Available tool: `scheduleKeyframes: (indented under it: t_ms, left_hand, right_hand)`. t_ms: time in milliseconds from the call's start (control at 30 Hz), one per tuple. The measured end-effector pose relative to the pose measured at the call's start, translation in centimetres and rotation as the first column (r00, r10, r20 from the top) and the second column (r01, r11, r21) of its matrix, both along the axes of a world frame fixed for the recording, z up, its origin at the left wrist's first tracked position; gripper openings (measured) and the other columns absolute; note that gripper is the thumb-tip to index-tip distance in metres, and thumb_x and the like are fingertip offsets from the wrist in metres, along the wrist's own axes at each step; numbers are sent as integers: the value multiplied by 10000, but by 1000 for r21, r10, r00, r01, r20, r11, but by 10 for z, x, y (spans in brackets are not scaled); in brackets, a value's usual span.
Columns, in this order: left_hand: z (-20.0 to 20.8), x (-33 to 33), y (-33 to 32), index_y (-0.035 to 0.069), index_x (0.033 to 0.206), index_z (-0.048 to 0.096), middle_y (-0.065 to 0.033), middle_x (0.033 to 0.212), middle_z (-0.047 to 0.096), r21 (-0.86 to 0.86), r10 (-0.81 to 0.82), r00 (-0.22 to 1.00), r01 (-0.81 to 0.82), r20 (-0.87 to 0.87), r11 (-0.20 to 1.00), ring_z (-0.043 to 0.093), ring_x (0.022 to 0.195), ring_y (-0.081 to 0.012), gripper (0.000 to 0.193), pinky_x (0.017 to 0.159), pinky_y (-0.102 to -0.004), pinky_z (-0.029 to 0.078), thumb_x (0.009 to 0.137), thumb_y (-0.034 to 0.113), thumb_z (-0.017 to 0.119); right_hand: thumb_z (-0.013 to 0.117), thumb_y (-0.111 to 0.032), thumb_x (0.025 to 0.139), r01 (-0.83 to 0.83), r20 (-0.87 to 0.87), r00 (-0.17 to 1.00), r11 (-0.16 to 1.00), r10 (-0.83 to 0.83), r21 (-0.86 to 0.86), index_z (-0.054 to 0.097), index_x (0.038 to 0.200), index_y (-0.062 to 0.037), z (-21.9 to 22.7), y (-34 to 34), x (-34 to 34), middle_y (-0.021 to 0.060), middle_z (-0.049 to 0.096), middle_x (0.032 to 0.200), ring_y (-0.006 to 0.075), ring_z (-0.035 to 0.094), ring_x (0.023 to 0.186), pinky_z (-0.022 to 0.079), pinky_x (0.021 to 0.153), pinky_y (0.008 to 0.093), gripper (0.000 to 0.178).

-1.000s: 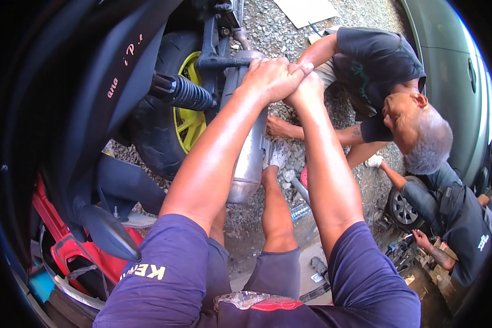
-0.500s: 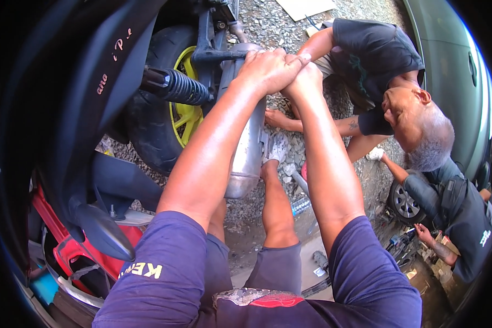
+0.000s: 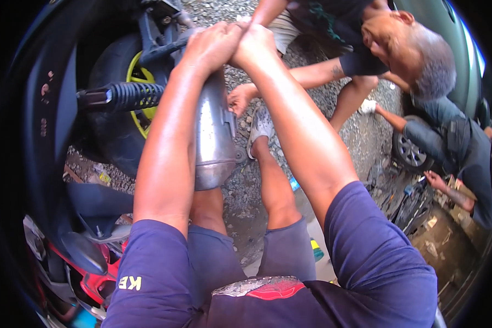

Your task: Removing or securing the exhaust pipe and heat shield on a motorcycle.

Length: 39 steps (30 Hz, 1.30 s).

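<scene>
Both my arms reach forward over my knees to a motorcycle. My left hand [image 3: 216,44] and my right hand [image 3: 257,42] are pressed side by side, fingers curled around the top end of a long silver exhaust muffler [image 3: 213,136]. What lies under the fingers is hidden. The muffler hangs down between my forearms, beside the black rear tyre with a yellow rim [image 3: 130,104]. A black coil shock absorber [image 3: 123,95] crosses in front of the tyre. A crouching co-worker's hand [image 3: 239,99] touches the muffler's right side.
The co-worker [image 3: 388,44] crouches at the upper right on gravel [image 3: 361,136]. A second person [image 3: 464,158] sits at the right beside a small car wheel [image 3: 409,153] and scattered tools. Dark bodywork [image 3: 44,120] fills the left, with red parts [image 3: 95,281] low down.
My joined hands have slid up the picture and kept their grip at the muffler's top. The co-worker has leaned in closer, one hand still by the muffler.
</scene>
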<state>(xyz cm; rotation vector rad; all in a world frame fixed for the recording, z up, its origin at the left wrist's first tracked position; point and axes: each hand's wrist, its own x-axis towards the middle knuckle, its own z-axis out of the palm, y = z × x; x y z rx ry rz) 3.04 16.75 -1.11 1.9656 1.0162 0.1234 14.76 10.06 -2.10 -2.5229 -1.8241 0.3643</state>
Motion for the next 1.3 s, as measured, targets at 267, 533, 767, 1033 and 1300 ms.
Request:
scheduleKeyframes:
  t_ms: [267,533,767,1033,1300]
  left_hand:
    - [-14,5,1,70,1425,716,-250,1476,668,26,13,998,-15,64,1000,583,1430,-430,849,1228,-480,386,1058,733,334]
    - [-11,3,4,79,1446,704,-244,1484,667,2,-12,1000,12,6,1000,585,1436,-420,839,1236,-466,390,1057,739,363]
    - [-21,7,5,67,1450,696,-247,1498,654,-12,-14,1000,13,-10,1000,571,1449,-424,853,1246,-467,380,1058,743,356]
    - [-54,26,11,80,1487,677,-243,1530,638,-123,-8,990,25,137,992,541,1492,-397,906,1268,-438,342,1047,796,341]
    - [-37,1,21,2,1488,647,-250,1544,625,-171,1,995,17,102,985,533,1497,-386,840,1250,-411,355,1090,690,375]
  right_hand:
    - [680,-279,955,-63,35,997,987,69,-149,849,1133,-159,10,3,-2,96,824,1181,246,785,1140,621,957,382,274]
    - [743,-298,907,27,-28,999,987,-32,-161,844,1138,-169,28,0,-6,91,825,1170,238,783,1139,622,966,370,283]
    - [765,-301,889,106,-51,992,982,-115,-155,843,1139,-162,16,-1,-3,94,825,1166,238,785,1133,626,952,360,297]
    - [637,-237,1008,152,-102,983,988,-155,-38,850,1147,-133,-28,0,20,106,827,1181,237,795,1111,625,932,356,275]
    - [664,-279,918,20,34,999,999,-22,50,856,1031,-163,-47,14,-4,110,831,1070,266,796,1058,627,942,404,252]
